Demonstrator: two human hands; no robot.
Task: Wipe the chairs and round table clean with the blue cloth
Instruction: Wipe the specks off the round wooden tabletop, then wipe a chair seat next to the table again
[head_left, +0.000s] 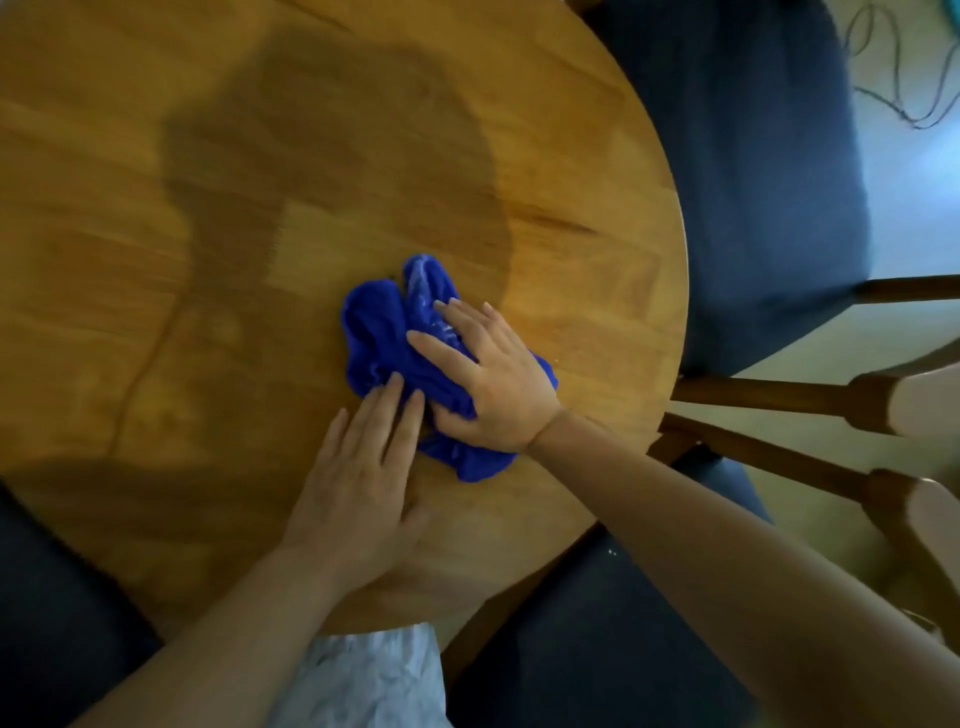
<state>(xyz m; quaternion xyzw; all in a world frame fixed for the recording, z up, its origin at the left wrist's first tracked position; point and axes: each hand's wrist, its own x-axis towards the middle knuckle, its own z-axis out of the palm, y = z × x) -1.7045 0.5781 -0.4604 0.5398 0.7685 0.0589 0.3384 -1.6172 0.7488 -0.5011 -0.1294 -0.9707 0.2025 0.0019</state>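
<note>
Evidently the table-wiping step is in hand: the right hand (488, 374) presses the bunched blue cloth (379, 332) under spread, straight fingers onto the round table (156, 234), the flat left hand (358, 478) touches the cloth's near edge with its fingertips, and the next sweep probably needs steady pressure beyond them.

The single head-worn view looks steeply down, close over the round table (218, 260), taking in both forearms and two chair seats (753, 182) alongside.

Count: 1 round table (156, 260), 1 blue cloth (379, 338), 2 hands (left hand (358, 483), right hand (493, 384)), 2 chairs at right (far chair (753, 182), near chair (597, 623)).
</note>
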